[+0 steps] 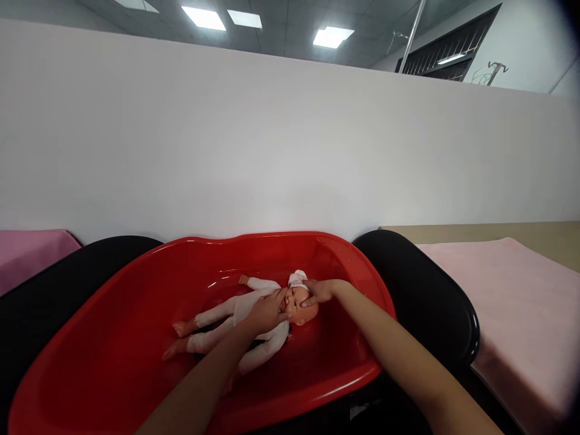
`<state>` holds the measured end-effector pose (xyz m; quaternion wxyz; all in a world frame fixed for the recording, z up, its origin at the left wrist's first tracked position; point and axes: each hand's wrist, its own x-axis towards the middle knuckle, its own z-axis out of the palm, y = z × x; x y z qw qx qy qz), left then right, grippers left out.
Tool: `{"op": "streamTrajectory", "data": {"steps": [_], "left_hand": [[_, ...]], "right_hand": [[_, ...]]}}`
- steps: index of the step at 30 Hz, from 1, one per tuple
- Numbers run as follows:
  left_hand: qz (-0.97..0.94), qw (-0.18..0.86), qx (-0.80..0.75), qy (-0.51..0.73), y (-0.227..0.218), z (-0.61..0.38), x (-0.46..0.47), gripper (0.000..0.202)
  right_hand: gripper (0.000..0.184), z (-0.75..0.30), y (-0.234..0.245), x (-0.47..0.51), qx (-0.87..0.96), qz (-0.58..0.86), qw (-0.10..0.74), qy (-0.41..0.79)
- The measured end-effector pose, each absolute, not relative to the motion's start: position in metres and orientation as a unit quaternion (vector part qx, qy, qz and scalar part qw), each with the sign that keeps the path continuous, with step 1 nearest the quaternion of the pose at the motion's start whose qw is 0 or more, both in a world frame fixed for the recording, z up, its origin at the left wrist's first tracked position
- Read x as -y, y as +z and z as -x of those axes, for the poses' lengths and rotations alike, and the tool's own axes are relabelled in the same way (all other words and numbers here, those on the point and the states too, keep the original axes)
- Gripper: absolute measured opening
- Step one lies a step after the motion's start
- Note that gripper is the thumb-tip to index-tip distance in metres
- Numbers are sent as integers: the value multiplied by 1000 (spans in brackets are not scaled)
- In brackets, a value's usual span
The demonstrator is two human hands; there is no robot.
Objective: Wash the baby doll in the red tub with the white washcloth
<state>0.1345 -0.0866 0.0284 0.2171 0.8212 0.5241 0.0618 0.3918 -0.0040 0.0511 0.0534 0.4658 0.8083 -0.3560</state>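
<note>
A baby doll [217,320] in a white suit lies on its back in a red plastic tub [136,338], head to the right. My left hand [267,311] rests on the doll's chest and chin, fingers curled against it. My right hand [319,291] holds the doll's head [301,309] from the far side, fingers bent round the forehead. A small white cloth [296,278] sits at the top of the head, under my right fingertips.
The tub sits on a black stand [426,290]. A pink-covered surface [521,314] lies to the right and another pink cloth [27,254] at far left. A white partition wall [290,151] runs right behind the tub.
</note>
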Motion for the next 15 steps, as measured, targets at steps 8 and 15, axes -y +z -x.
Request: {"op": "streamTrajectory", "data": {"steps": [8,15], "left_hand": [[-823,236,-512,70,26,-133,83,64],[-820,226,-522,65,19,-134,79,70]], "right_hand": [[41,-398,65,0,-787,-517,57,-332],[40,-392,57,3,-793,-468,-47,-388]]}}
